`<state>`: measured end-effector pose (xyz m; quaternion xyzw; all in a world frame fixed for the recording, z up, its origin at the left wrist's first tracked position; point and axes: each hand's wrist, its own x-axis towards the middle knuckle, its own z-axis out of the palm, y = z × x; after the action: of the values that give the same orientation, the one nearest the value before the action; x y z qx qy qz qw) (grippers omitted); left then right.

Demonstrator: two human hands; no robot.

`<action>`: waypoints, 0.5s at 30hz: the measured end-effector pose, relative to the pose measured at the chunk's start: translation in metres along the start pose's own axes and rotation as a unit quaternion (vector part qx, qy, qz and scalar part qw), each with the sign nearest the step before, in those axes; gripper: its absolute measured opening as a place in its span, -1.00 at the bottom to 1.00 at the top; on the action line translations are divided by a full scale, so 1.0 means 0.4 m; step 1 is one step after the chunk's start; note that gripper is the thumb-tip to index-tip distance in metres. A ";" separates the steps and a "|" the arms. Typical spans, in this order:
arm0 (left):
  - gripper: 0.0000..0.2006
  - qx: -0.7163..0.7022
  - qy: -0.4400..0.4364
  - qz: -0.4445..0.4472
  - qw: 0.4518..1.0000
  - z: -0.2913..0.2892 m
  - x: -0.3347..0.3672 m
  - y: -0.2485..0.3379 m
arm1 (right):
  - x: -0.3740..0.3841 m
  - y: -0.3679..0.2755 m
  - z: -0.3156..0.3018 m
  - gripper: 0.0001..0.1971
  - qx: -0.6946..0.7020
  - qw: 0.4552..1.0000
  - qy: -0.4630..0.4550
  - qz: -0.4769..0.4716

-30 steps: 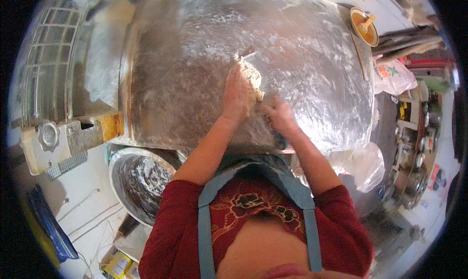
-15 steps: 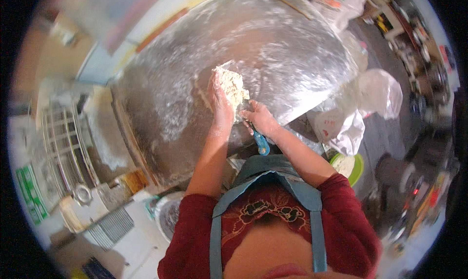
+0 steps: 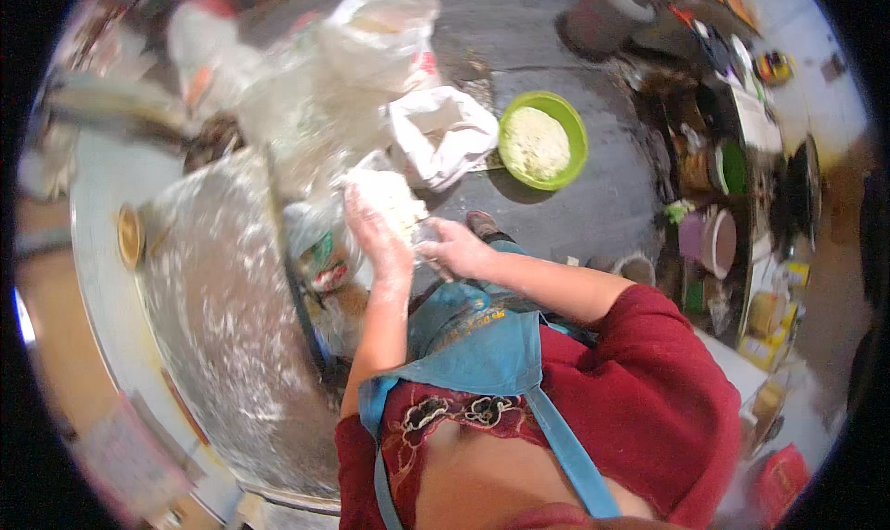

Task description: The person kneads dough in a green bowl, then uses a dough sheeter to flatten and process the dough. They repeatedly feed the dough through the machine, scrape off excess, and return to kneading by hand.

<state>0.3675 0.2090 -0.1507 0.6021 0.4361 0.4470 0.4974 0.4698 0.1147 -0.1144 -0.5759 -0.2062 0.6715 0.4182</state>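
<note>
My left hand (image 3: pixel 378 235), dusted with flour, cups a crumbly mass of pale dough (image 3: pixel 387 196) from its left side. Closed beside it, my right hand (image 3: pixel 461 250) grips what looks like a scraper (image 3: pixel 427 234), whose greyish blade sits against the right edge of the dough. Its handle is mostly hidden by my fingers and the apron. Both hands are off the table, above plastic bags near its edge. Farther right, a lime-green bowl (image 3: pixel 581 145) on the floor holds a pale, floury mixture.
The flour-streaked metal table (image 3: pixel 213 317) lies to my left, with a small round wooden bowl (image 3: pixel 131 236) on its far side. An open white bag (image 3: pixel 436 150) and a clear plastic bag (image 3: pixel 380 30) stand ahead. Cluttered shelves (image 3: pixel 732 178) line the right.
I have turned to the right, away from the table. Both hands have carried the dough and scraper off the tabletop toward the bags and green bowl.
</note>
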 end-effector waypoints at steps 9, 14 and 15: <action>-0.54 0.022 -0.372 0.070 0.925 0.761 -0.050 -0.049 | -0.219 0.063 -0.565 -0.75 0.188 0.931 0.313 -0.030; -0.59 0.055 -0.408 0.117 0.904 0.810 -0.025 -0.056 | -0.211 0.128 -0.806 -0.88 0.241 0.889 0.389 0.006; -0.59 0.030 -0.417 0.048 0.907 0.789 -0.021 -0.055 | -0.182 0.146 -0.854 -0.93 0.224 0.902 0.370 -0.006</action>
<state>0.6707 0.1376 -0.2068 0.7687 0.1730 0.1653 0.5932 0.7732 -0.0466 -0.2007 -0.6731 0.1156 0.4356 0.5863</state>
